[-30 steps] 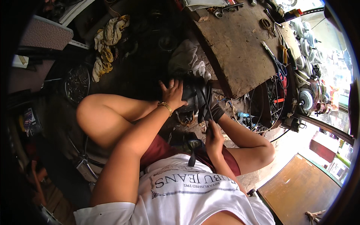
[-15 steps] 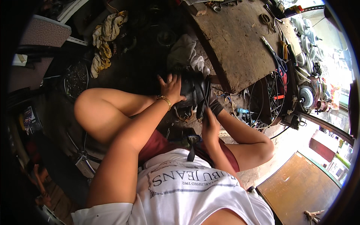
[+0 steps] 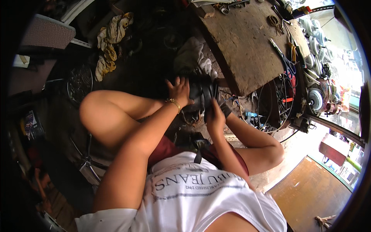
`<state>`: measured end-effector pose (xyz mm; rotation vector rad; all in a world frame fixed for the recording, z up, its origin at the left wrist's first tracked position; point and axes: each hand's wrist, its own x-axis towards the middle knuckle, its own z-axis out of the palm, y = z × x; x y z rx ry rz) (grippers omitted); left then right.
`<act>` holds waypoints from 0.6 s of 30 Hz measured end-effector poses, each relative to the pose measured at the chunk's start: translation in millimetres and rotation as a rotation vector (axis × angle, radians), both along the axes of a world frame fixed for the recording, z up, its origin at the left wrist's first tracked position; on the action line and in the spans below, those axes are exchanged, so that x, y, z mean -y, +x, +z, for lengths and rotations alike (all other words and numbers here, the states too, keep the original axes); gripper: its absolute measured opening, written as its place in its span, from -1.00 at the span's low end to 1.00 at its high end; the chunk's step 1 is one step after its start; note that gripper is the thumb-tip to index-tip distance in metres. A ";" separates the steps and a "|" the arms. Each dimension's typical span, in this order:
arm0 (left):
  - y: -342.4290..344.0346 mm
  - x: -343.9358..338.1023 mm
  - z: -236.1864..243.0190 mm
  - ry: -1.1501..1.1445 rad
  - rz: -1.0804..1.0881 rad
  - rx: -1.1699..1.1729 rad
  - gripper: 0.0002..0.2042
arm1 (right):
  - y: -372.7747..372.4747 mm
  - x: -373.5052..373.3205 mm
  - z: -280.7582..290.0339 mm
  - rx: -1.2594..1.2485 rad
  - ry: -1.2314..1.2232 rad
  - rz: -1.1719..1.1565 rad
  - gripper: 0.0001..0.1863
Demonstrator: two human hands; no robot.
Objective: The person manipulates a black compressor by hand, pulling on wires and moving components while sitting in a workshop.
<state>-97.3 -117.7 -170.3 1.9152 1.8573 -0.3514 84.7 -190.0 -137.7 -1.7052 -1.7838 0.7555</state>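
A dark, rounded black object [image 3: 197,94] sits low between my feet; its exact kind is hard to make out in the shadow. Fingers spread, my left hand [image 3: 180,92] presses on its left side. Over its right part runs a black strap [image 3: 207,92]. My right hand [image 3: 215,118] is closed at the strap's near end, close to my right ankle. The palm side of that grip is hidden.
A worn wooden bench [image 3: 247,50] juts in at the upper right, with blue-handled scissors [image 3: 286,62] on it. Tangled cables [image 3: 270,104] hang beside it. A stained rag [image 3: 115,33], a grey cloth [image 3: 189,54] and a basin of dark bits [image 3: 80,81] lie beyond my legs.
My right hand has moved up and closer to the black object, and the strap there now lies flatter across it. My left hand keeps its place on the object.
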 end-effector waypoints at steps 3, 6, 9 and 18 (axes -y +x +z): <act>-4.9 -7.0 -5.8 -0.023 -0.040 0.029 0.06 | -40.3 -62.8 -21.6 0.066 -0.180 0.010 -0.48; -2.5 -3.0 5.6 -0.039 0.015 0.039 0.04 | -14.9 -24.4 -18.5 0.009 -0.063 0.021 -0.47; -8.1 5.2 -0.1 0.025 0.019 0.036 0.06 | 20.2 48.3 40.9 -0.081 -0.125 -0.019 -0.53; -8.7 8.4 -8.7 0.106 -0.037 0.013 0.09 | -31.8 -51.6 -16.7 -0.071 -0.145 -0.042 -0.48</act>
